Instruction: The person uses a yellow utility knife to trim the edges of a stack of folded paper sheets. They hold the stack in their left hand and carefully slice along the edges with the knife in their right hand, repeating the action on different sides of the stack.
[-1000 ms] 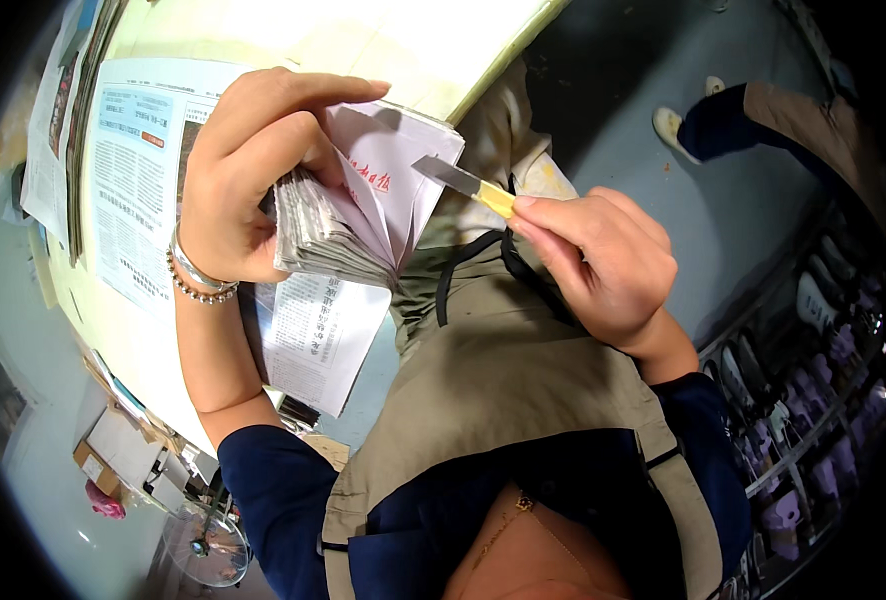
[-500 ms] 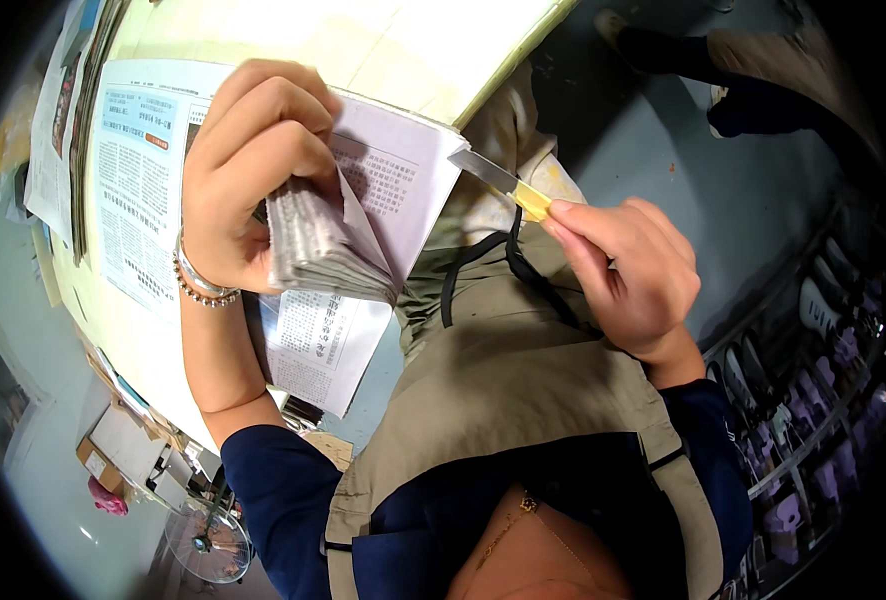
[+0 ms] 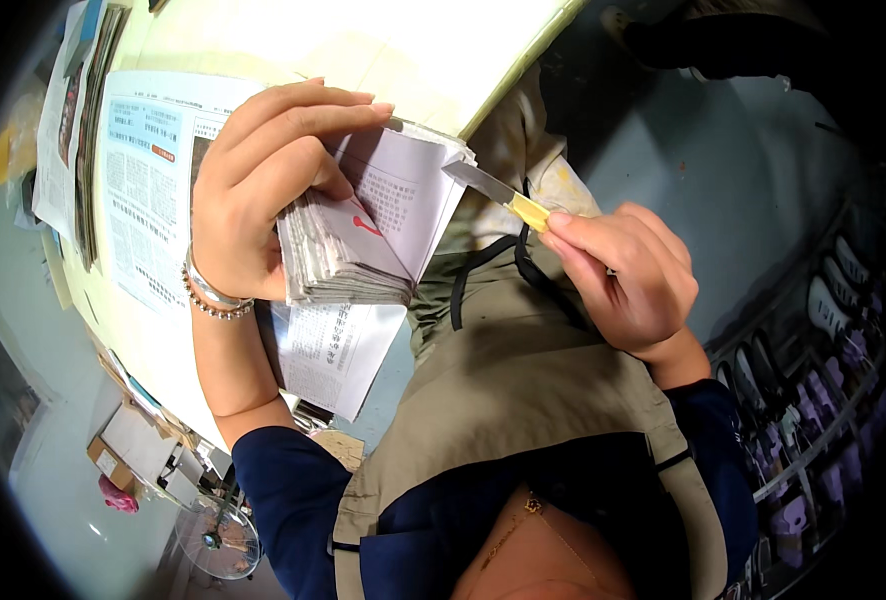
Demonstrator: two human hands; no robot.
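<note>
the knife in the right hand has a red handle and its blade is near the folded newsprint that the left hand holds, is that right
Not quite: the knife has a yellow handle, not a red one, as the head view shows. It is in the right hand, with its blade near the folded newsprint that the left hand holds.

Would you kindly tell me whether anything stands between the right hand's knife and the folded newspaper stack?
Nothing visible does: the yellow-handled knife in the right hand has its tip at the right edge of the folded newspaper stack, with the left hand farther left.
</note>
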